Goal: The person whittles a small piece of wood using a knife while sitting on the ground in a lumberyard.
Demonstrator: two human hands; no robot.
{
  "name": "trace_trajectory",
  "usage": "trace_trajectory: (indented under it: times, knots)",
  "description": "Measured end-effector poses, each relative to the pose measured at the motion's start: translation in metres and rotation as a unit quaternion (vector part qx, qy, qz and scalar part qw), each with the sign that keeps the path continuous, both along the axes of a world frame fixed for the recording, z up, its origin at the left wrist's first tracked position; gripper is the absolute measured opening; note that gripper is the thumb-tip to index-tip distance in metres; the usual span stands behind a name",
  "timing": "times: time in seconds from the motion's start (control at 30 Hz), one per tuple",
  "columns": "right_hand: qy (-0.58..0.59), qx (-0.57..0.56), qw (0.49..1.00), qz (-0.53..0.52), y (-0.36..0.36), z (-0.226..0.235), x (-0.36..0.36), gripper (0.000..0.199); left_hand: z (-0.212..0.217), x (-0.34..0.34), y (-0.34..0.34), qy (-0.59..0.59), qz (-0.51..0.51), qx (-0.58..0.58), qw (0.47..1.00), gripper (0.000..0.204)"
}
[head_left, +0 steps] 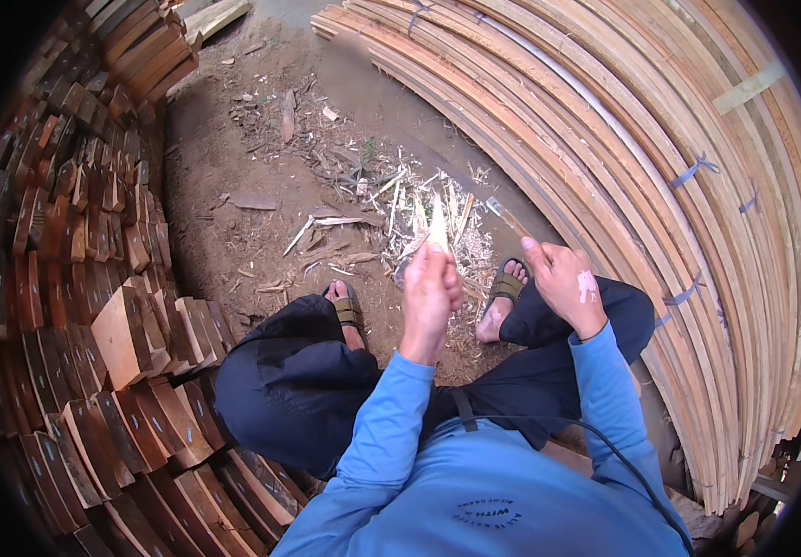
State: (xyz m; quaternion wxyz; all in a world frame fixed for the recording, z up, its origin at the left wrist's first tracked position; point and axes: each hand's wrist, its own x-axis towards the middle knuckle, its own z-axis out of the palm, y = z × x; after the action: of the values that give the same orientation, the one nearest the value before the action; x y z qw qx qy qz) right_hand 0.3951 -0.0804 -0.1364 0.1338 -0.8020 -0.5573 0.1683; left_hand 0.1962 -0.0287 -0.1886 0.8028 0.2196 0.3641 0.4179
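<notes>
My left hand (430, 288) is clenched round a pale wooden stick (438, 226), gripping its lower end; the stick's long axis runs up and away from the fist, its tapered tip pointing toward the ground ahead. My right hand (563, 283) is just to the right of it and grasps a knife (503, 215) by the handle; the blade angles up-left, its tip aimed at the upper part of the stick. Blade and stick are near but apart, a small gap between them. So the stick lies to the left of the knife hand, slightly ahead of it, and the right hand is the nearer one to the stick's free end.

Beyond both hands, on the dirt, a heap of light wood shavings (419, 209) lies scattered. Below the hands, my sandalled feet (504, 302) rest on the ground, knees in dark trousers either side. Far to the left of the left hand is a stack of reddish wood blocks (122, 334); right of the right hand, a pile of long pale planks (660, 139) bound with blue ties. Whether the blade edge faces the stick I cannot tell, too small.
</notes>
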Motion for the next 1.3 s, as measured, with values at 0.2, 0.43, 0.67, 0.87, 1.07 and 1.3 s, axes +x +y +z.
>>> trace_trajectory:
  times: [0.2, 0.43, 0.67, 0.87, 1.07, 1.3]
  knots:
    - [0.053, -0.081, 0.994, 0.054, -0.01, 0.029, -0.009, 0.051, -0.039, 0.004, 0.002, 0.16, 0.049, 0.013, 0.986, 0.026]
    - [-0.031, -0.076, 0.995, 0.064, -0.026, 0.012, -0.008, 0.045, -0.067, 0.014, -0.004, 0.232, 0.069, 0.125, 0.962, 0.028]
    - [-0.083, -0.032, 0.995, 0.038, -0.025, -0.004, -0.015, 0.049, -0.034, 0.009, -0.003, 0.123, 0.042, 0.039, 0.991, 0.027]
    - [-0.081, -0.014, 0.995, -0.049, 0.0, -0.008, 0.002, 0.053, -0.011, 0.028, -0.038, 0.155, -0.059, 0.161, 0.973, 0.027]
    - [0.02, -0.007, 1.0, 0.006, -0.012, 0.021, -0.001, 0.051, -0.023, 0.01, -0.009, 0.086, 0.027, 0.059, 0.994, 0.028]
    - [-0.014, -0.065, 0.996, 0.059, -0.033, 0.029, -0.005, 0.048, -0.041, 0.013, -0.009, 0.187, 0.029, 0.14, 0.972, 0.027]
